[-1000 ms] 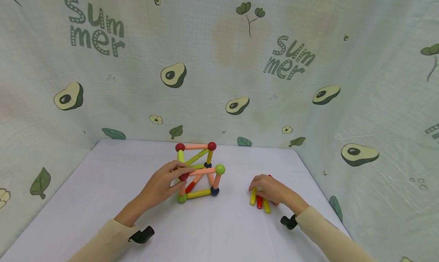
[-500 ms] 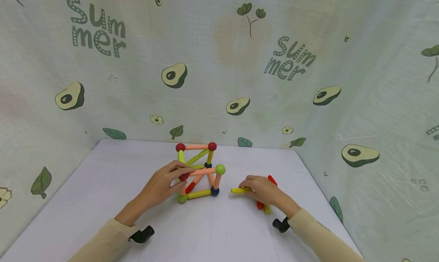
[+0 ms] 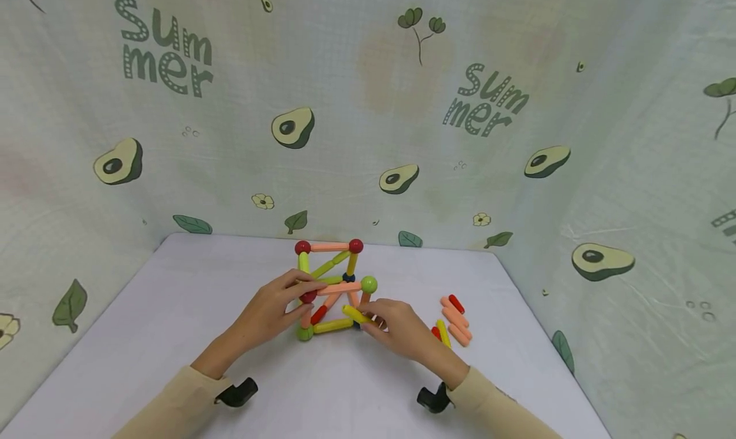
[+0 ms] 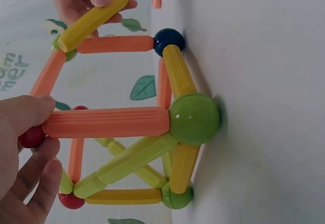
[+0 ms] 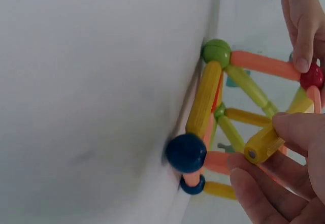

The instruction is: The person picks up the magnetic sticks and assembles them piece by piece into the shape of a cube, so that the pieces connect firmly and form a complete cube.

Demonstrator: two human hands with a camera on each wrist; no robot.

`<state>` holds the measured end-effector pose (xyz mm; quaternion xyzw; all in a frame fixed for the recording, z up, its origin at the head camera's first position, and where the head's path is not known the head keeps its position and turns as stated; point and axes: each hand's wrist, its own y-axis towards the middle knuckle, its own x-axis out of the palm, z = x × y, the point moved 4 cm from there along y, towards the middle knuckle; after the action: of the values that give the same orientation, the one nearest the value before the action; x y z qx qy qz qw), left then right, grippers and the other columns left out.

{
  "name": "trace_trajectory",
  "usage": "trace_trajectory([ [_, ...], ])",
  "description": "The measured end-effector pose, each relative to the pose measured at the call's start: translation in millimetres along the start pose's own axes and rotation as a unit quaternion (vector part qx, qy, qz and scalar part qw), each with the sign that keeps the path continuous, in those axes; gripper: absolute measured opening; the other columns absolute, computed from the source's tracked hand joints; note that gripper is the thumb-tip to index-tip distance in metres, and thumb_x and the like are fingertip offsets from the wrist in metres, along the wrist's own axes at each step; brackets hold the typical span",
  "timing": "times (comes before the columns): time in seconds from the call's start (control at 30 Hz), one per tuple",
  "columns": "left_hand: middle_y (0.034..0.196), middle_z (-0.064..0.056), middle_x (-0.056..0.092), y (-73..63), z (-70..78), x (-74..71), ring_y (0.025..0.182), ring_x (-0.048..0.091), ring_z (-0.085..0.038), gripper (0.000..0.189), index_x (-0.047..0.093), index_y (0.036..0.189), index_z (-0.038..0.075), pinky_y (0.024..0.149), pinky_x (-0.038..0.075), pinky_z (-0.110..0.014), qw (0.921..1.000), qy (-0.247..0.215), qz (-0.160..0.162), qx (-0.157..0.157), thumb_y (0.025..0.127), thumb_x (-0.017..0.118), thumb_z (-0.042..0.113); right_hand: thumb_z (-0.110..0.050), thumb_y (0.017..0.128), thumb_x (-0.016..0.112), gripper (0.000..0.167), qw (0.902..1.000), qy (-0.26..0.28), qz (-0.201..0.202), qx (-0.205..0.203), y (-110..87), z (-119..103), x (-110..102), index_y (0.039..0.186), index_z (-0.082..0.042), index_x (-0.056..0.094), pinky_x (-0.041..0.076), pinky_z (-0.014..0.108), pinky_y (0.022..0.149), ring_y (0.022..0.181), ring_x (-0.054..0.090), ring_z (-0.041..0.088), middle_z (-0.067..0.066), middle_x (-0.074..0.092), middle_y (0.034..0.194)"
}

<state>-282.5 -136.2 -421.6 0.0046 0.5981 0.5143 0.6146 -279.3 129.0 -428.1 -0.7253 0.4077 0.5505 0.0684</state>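
A frame of coloured rods and balls [image 3: 339, 288] stands on the white table, with red, green and dark blue balls at its corners. My left hand [image 3: 279, 307] pinches the red ball [image 4: 32, 136] at its near upper left corner between thumb and fingers. In my right hand [image 3: 397, 327] a yellow rod [image 5: 265, 144] is held between thumb and fingers, just in front of the frame's right side. The left wrist view shows that rod's end near the upper green ball [image 4: 70, 54]; whether they touch I cannot tell.
Right of the frame lie several loose rods: orange rods [image 3: 456, 317], a short red rod [image 3: 457, 303], a yellow rod [image 3: 443, 333] and another red one partly behind my right hand. A patterned cloth [image 3: 345, 75] rises behind the table [image 3: 322, 388].
My right hand has taken a yellow rod from the loose pile and carried it left to the frame, uncovering the orange rods. My left hand has stayed on the red ball.
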Motion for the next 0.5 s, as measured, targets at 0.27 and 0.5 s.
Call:
trace_trajectory([
  [0.27,0.126,0.004,0.068,-0.2,-2.0,-0.9,0.108,0.067,-0.012,0.059,0.072,0.137,0.022,0.087,0.062,-0.032,0.9999,-0.014,-0.002,-0.004,0.083,0.092,0.009,-0.013,0.095,0.082,0.028,0.9993,-0.006,0.038,0.000,20.8,-15,18,0.122,-0.011,0.076,0.054,0.018,0.068,0.076,0.062,0.015,-0.003,0.071,0.092],
  [0.5,0.127,0.003,0.068,-0.6,-3.2,-0.3,0.105,0.067,-0.012,0.058,0.072,0.137,0.021,0.083,0.061,-0.028,0.9996,-0.027,-0.003,-0.002,0.084,0.091,0.007,-0.017,0.098,0.080,0.024,0.9990,0.007,0.042,0.010,33.2,-20,24,0.121,-0.013,0.078,0.054,0.018,0.070,0.080,0.063,0.010,-0.003,0.077,0.102],
])
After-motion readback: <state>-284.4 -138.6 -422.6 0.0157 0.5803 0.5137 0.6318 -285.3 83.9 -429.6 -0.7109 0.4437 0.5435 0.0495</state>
